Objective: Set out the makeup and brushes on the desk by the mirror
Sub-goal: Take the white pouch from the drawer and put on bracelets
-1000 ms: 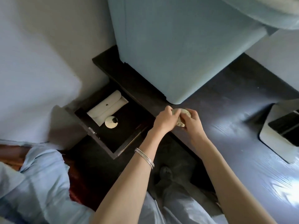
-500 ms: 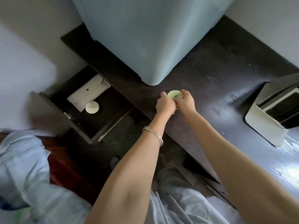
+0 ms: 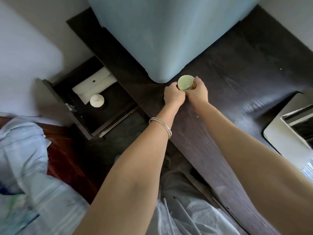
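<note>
A round pale-green compact (image 3: pixel 185 82) sits at the far side of the dark wooden desk (image 3: pixel 237 78), just below a big light-blue panel. My left hand (image 3: pixel 173 96) and my right hand (image 3: pixel 198 93) both grip it, one on each side, knuckles touching. To the left an open drawer (image 3: pixel 108 106) holds a white snap pouch (image 3: pixel 94 85) and a round white compact (image 3: pixel 96 101). A mirror (image 3: pixel 291 131) with a white base stands at the right edge of the desk.
The light-blue panel (image 3: pixel 160 36) stands on the back of the desk. A pale wall fills the left. Light-blue cloth (image 3: pixel 25 167) lies at lower left over a reddish surface. My pale trousers show below the desk's front edge.
The view has shifted, so the desk and drawer sit differently in frame. Both hands have carried the green compact farther onto the desk, close under the blue panel's corner.
</note>
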Available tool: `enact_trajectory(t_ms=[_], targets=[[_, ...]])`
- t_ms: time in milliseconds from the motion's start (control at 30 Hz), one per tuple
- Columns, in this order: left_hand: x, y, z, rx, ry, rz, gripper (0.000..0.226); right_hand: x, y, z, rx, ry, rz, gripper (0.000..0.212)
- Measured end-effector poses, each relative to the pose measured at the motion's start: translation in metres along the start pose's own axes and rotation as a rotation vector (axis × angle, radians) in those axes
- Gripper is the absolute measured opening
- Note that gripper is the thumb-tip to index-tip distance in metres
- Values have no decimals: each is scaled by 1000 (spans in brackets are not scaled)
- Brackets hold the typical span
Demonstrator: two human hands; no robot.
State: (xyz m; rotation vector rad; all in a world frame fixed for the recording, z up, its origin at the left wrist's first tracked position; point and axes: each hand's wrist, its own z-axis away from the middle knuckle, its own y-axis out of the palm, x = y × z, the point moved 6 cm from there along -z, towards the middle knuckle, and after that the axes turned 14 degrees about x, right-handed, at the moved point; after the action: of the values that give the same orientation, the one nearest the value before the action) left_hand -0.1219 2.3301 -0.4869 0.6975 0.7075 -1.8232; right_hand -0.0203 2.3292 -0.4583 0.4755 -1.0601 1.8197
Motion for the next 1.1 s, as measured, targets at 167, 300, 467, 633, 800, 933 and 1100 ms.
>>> enact_trajectory(t_ms=[167, 300, 467, 633, 800, 933, 1100], targets=[[-3, -10, 12, -8, 73, 180, 54, 5, 4, 18, -104, -56, -40, 65], [12, -41, 25, -128, 99, 317, 45, 15, 33, 48, -144, -107, -159, 60], [58, -109, 50, -327, 79, 600, 35, 51, 96, 68, 45, -191, -301, 61], [122, -189, 60, -453, -49, 714, 27, 90, 184, 65, 455, -219, -227, 56], [168, -250, 43, -474, -66, 669, 30, 104, 278, 37, 633, -155, -11, 54], [194, -284, 11, -403, -83, 600, 39, 99, 333, -9, 634, -119, 142, 50], [223, -306, -46, -288, -145, 563, 48, 79, 385, -73, 639, -58, 214, 47]])
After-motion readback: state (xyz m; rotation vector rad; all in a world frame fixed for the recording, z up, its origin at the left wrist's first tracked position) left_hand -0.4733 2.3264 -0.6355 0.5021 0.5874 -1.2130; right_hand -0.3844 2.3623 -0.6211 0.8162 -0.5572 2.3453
